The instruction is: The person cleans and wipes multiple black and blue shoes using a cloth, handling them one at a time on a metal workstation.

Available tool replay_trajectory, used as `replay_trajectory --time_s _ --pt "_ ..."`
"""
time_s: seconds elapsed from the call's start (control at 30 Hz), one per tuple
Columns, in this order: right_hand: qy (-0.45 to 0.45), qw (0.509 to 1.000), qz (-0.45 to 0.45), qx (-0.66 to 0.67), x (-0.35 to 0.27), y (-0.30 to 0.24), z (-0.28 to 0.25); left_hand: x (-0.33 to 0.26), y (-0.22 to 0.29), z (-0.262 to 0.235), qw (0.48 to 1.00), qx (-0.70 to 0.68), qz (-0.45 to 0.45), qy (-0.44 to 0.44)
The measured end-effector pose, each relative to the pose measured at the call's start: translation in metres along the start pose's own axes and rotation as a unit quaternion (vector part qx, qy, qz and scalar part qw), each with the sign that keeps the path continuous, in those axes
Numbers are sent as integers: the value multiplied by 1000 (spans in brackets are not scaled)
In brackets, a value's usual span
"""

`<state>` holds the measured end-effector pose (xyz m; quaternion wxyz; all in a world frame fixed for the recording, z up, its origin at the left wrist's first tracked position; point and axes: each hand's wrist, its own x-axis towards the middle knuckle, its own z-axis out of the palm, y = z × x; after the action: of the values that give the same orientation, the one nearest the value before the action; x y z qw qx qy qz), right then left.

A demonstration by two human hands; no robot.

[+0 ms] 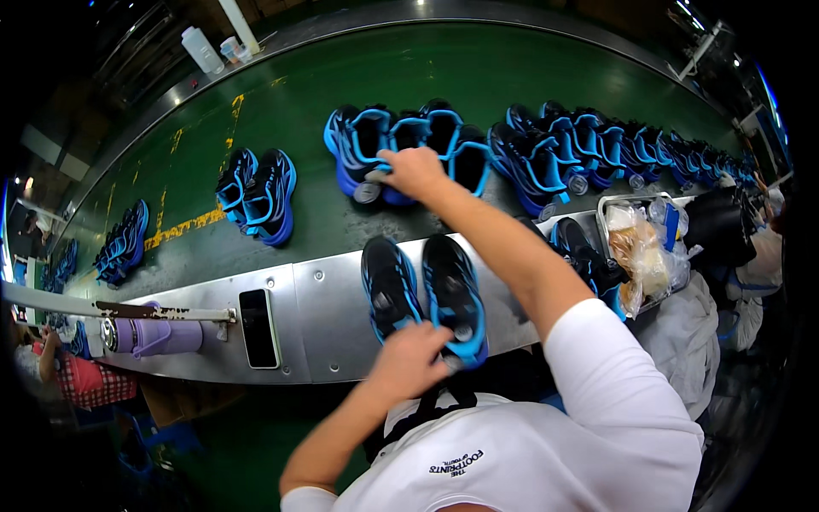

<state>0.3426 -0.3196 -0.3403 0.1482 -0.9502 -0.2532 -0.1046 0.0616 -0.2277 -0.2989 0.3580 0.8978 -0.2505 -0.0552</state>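
Observation:
A pair of black and blue sneakers lies on the metal ledge in front of me, a left shoe (388, 282) beside a right shoe (452, 290), toes pointing away. My left hand (408, 360) is closed over the heel end of the left one, which it hides. A round clear disc (463, 332) shows on the right shoe's heel. Farther off, my right hand (415, 173) reaches across to a cluster of sneakers (368, 132) on the green surface. Its thumb and fingers close at the heel of one shoe, near another round disc (367, 193).
More sneakers (529, 171) line the green surface (324, 222) to the right; a pair (260, 196) stands left. The metal ledge (320, 333) holds a phone (259, 328) and a purple bottle (166, 334) beside a white rail (60, 300). A tray (604, 213) of bagged items sits right.

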Motion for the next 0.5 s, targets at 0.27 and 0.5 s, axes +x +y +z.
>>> replay_trajectory --time_s 0.27,0.5 --pt "-16 997 72 8 15 35 -12 56 -124 -121 992 35 -60 101" --pt "-146 983 83 77 26 10 -27 57 -226 -165 946 246 -138 160"
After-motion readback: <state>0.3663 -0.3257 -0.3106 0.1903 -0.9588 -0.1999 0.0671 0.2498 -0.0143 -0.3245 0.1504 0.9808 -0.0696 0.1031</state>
